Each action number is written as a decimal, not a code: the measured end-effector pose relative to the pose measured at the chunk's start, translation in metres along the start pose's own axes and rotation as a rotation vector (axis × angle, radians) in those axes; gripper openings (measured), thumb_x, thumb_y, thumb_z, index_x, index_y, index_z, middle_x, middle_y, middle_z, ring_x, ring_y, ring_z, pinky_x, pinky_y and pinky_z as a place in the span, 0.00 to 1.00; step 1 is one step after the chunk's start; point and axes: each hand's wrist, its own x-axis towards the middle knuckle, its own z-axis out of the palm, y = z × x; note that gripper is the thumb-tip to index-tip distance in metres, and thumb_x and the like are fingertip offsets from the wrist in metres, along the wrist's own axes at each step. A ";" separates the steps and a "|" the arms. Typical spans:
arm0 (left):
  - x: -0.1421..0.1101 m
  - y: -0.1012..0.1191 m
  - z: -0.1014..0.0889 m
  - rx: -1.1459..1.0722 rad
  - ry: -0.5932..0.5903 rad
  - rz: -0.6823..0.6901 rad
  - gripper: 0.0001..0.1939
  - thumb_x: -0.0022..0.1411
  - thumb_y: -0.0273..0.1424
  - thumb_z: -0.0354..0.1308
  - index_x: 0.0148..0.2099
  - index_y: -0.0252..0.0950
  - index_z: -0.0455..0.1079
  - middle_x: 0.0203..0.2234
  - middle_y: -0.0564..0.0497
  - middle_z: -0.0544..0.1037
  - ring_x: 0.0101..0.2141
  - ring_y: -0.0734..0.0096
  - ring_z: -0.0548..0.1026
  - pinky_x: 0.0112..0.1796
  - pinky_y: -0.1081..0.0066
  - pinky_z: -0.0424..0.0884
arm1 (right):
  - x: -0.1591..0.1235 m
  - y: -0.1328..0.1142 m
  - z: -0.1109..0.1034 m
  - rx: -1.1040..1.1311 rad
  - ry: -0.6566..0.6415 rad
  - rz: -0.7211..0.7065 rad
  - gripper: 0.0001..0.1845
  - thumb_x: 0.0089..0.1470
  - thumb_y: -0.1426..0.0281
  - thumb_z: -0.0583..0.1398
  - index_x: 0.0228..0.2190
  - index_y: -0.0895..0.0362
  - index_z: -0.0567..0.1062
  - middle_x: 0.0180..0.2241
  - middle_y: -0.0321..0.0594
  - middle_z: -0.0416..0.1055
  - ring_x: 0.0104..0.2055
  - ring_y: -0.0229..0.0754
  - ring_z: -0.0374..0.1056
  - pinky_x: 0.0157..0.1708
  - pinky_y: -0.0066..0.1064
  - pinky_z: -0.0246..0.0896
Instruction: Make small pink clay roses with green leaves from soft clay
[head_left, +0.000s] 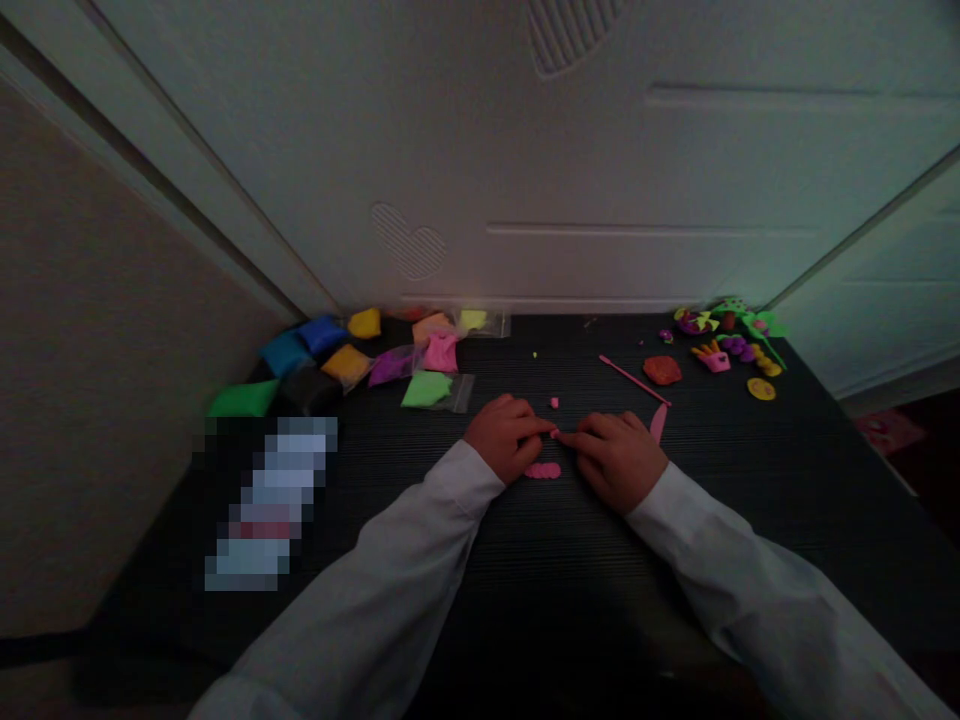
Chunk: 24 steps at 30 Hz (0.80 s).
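Observation:
A tiny piece of pink clay (555,433) lies between the tips of my two index fingers. My left hand (511,436) touches it from the left, its other fingers curled in. From the right, my right hand (616,456) meets the same piece with its index fingertip, the rest of its fingers bent. Just beyond my fingertips sits a small pink clay lump (554,403). On the near side, a row of overlapping flat pink clay discs (545,471) lies beside my left hand, which partly hides it. A pink clay knife (658,424) shows behind my right hand.
Bags of coloured clay, including a light green one (427,390), cluster at the back left. A pixelated patch (277,500) covers the left side. A pink stick tool (636,380), red clay (662,370) and small clay figures (711,358) lie right, before a white panel (450,150).

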 end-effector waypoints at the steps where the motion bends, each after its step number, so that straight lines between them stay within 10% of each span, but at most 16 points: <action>1: 0.000 0.000 0.000 -0.007 0.004 0.005 0.15 0.53 0.27 0.46 0.40 0.39 0.70 0.26 0.50 0.69 0.30 0.71 0.63 0.34 0.69 0.59 | 0.000 0.000 0.000 0.000 0.001 -0.002 0.16 0.49 0.71 0.50 0.42 0.50 0.67 0.34 0.38 0.65 0.37 0.40 0.60 0.36 0.34 0.44; 24: 0.001 0.004 -0.003 0.071 -0.005 0.018 0.15 0.53 0.28 0.46 0.40 0.37 0.70 0.26 0.49 0.69 0.30 0.70 0.63 0.35 0.67 0.60 | 0.002 -0.003 0.000 -0.003 0.033 0.022 0.16 0.50 0.71 0.50 0.42 0.52 0.67 0.34 0.39 0.66 0.37 0.40 0.60 0.35 0.33 0.44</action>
